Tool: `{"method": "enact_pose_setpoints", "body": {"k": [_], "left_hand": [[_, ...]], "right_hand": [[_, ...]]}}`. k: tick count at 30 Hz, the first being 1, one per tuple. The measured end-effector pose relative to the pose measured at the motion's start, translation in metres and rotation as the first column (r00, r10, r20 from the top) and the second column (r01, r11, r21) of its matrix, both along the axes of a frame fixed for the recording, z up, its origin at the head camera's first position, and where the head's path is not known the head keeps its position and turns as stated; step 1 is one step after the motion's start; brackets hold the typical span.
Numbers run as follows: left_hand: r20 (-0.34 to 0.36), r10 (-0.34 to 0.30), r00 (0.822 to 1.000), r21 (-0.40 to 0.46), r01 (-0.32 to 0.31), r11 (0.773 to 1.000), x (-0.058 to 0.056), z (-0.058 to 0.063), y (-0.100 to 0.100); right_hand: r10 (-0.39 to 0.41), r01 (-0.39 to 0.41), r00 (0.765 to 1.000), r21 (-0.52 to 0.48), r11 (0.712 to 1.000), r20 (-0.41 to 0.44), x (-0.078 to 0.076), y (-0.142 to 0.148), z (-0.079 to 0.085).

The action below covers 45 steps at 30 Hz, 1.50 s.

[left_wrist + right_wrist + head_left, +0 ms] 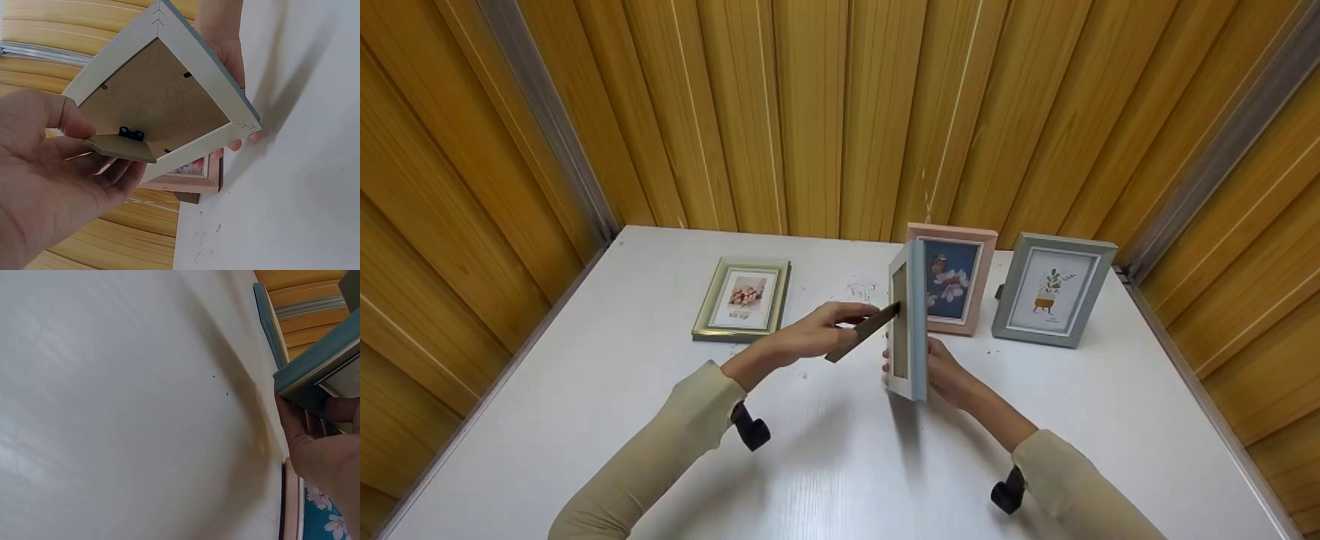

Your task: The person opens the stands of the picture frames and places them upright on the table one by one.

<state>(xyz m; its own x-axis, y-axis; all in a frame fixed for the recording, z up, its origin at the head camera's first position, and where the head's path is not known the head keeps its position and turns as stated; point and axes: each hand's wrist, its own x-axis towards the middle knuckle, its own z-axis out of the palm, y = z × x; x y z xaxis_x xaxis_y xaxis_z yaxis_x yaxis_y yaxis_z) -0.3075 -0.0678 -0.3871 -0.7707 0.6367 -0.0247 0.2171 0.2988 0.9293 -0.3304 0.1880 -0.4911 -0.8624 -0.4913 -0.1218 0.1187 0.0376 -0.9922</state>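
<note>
A light blue picture frame (pixel 919 322) is held upright, turned edge-on in the head view, over the white table. My right hand (pixel 949 375) grips its lower part, with fingertips curling round to the back. The left wrist view shows the frame's white rear border and brown backboard (pixel 163 84), which has small dark tabs along its edges. A brown stand leg (pixel 121 147) swings out from a black hinge (pixel 131 133) on that board. My left hand (pixel 817 330) pinches this leg between thumb and fingers. In the right wrist view, my thumb lies over the frame's front edge.
Behind the held frame, a pink frame (pixel 986 281) with a flower picture stands on the white table (pixel 825 465). A grey-green frame (pixel 1091 300) stands to its right. At the left, a gold frame (pixel 703 322) lies flat. Wood-patterned walls (pixel 810 112) enclose the table.
</note>
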Motion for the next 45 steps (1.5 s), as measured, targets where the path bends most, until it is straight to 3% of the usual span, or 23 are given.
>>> {"method": "enact_pose_setpoints", "body": {"k": [4, 9, 16, 22, 26, 34, 41, 45], "left_hand": [[-0.005, -0.029, 1.000, -0.009, 0.029, 1.000, 0.000, 0.000, -0.002], [-0.001, -0.029, 1.000, -0.007, 0.029, 1.000, 0.000, 0.000, -0.003], [0.012, 0.028, 1.000, 0.022, -0.028, 0.999, 0.001, -0.003, -0.002], [-0.074, 0.120, 0.990, 0.150, -0.108, 0.983, 0.000, -0.002, 0.000], [-0.091, 0.235, 0.968, 0.219, -0.211, 0.953, -0.001, 0.001, 0.003], [0.008, 0.382, 0.924, 0.220, -0.374, 0.901, 0.001, 0.003, -0.001], [0.105, 0.528, 0.843, 0.238, -0.537, 0.810, -0.002, -0.004, -0.007], [0.109, 0.565, 0.818, 0.246, -0.573, 0.782, -0.003, -0.011, -0.010]], "right_hand": [[0.035, -0.036, 0.999, -0.011, 0.999, -0.012, 0.001, 0.000, -0.001], [0.017, -0.017, 1.000, 0.028, 0.999, 0.003, 0.000, 0.001, -0.001], [-0.053, 0.051, 0.998, 0.092, 0.995, 0.027, -0.002, -0.003, 0.002], [-0.067, 0.065, 0.997, 0.059, 0.996, 0.025, -0.002, -0.006, 0.001], [-0.078, 0.077, 0.997, 0.069, 0.995, 0.010, -0.002, -0.007, 0.000], [-0.162, 0.160, 0.987, 0.071, 0.985, 0.024, -0.001, -0.007, 0.000], [-0.230, 0.230, 0.973, 0.043, 0.972, 0.007, -0.004, -0.009, 0.001], [-0.269, 0.269, 0.963, 0.033, 0.963, 0.011, -0.004, -0.012, 0.000]]}}
